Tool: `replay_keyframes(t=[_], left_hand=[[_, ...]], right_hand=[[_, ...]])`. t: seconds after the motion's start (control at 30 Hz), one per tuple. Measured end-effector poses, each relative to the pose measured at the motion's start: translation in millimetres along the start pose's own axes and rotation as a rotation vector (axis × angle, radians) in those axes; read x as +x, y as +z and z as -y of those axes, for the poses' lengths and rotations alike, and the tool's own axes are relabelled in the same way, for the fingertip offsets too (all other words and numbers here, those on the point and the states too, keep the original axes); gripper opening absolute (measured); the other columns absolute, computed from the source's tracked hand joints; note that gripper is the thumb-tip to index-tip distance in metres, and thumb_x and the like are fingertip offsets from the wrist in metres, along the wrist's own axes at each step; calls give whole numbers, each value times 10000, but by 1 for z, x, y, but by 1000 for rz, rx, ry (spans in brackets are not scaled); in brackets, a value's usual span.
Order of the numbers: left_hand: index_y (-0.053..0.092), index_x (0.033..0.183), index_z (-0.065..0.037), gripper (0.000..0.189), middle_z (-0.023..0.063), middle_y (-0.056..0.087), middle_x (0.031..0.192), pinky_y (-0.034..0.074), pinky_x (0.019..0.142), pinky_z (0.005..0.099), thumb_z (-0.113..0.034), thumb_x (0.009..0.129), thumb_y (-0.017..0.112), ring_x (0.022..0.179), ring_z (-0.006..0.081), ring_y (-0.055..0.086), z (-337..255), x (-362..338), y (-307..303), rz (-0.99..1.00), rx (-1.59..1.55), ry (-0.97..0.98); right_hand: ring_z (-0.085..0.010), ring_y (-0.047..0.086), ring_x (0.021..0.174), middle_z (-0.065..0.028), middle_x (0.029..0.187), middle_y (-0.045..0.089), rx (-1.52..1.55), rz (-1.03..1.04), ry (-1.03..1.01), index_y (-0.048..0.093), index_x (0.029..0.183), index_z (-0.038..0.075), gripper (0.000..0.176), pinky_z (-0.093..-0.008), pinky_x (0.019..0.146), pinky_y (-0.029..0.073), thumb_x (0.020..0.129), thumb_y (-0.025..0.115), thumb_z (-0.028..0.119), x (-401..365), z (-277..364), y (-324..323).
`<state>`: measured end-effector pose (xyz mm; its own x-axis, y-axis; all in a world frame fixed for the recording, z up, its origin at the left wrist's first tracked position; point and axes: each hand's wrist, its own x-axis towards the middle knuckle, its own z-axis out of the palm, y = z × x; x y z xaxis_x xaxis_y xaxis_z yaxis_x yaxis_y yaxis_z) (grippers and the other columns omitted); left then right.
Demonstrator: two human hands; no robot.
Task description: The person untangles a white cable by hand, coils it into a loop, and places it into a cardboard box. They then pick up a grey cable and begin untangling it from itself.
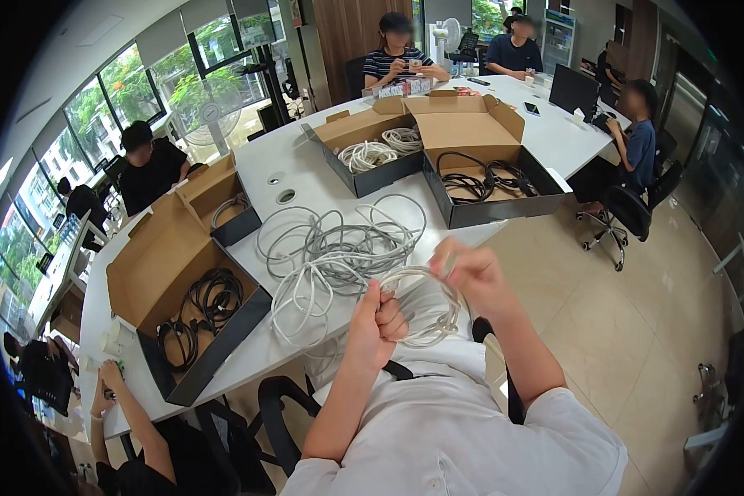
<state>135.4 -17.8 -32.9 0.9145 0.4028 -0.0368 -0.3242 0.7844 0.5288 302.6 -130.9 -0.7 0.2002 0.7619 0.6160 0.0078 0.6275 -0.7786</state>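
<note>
A coil of white cable hangs in front of my lap, at the table's near edge. My left hand is closed around one side of it, thumb pointing up. At the upper right of the loops is my right hand, somewhat blurred, its fingers bent and closed on the cable. Just beyond my hands a loose tangle of grey and white cable spreads over the white table. Some strands run from the tangle toward my left hand, which partly hides where they join the coil.
Open cardboard boxes hold cables: black ones at left and right, white ones at back, and a smaller box beside the tangle. A person's hands rest at lower left. Other people sit around; an office chair stands right.
</note>
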Motion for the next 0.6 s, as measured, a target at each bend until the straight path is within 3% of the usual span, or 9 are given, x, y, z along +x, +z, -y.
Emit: replay_keyframes(t=[0.1,0.13,0.23,0.33,0.43,0.53,0.6], left_hand=[[450,781,-110,350,-73,212,520,155,396,237,-384,995,413,400,54,155,-8,0,2,19,76,18],[448,778,-110,350,-75,214,521,155,393,235,-385,993,420,399,53,154,-7,0,0,33,118,8],[447,776,-106,349,-79,218,525,162,387,230,-383,987,438,399,47,156,-4,2,-3,42,213,-7],[461,790,-91,344,-82,223,530,177,392,224,-374,985,450,413,36,175,-2,1,-2,12,290,-7],[481,822,-67,330,-80,252,540,208,406,213,-354,984,456,438,26,214,-5,2,-8,0,458,37],[511,898,-39,294,-61,339,575,275,431,204,-316,985,464,473,25,296,-3,0,-13,-34,682,125],[540,988,-13,292,-34,422,627,326,454,205,-297,983,472,505,35,363,3,-1,-9,-30,838,217]], right_hand=[[-214,439,1093,-93,1139,494,-200,137,70,726,912,47,121,-352,943,369,837,686,132,3,-7,8],[-192,409,1173,-90,1183,461,-146,140,190,729,930,83,129,-349,1007,320,810,703,123,4,-5,6],[-198,428,1175,-99,1172,493,-339,129,291,738,895,78,110,-350,999,333,792,698,87,2,-14,9],[-201,520,1080,-104,1171,519,-381,178,237,676,981,48,221,-333,915,414,763,698,29,1,-24,3],[-186,603,903,-104,1139,549,-306,3,413,551,1084,35,380,-297,778,480,740,707,-14,2,-15,12],[-204,645,808,-122,1087,592,-650,-35,358,444,1127,39,485,-299,658,501,732,718,-26,0,-16,15],[-242,653,778,-137,1023,616,-761,-87,282,464,1103,20,434,-323,635,502,743,703,-20,1,-10,23]])
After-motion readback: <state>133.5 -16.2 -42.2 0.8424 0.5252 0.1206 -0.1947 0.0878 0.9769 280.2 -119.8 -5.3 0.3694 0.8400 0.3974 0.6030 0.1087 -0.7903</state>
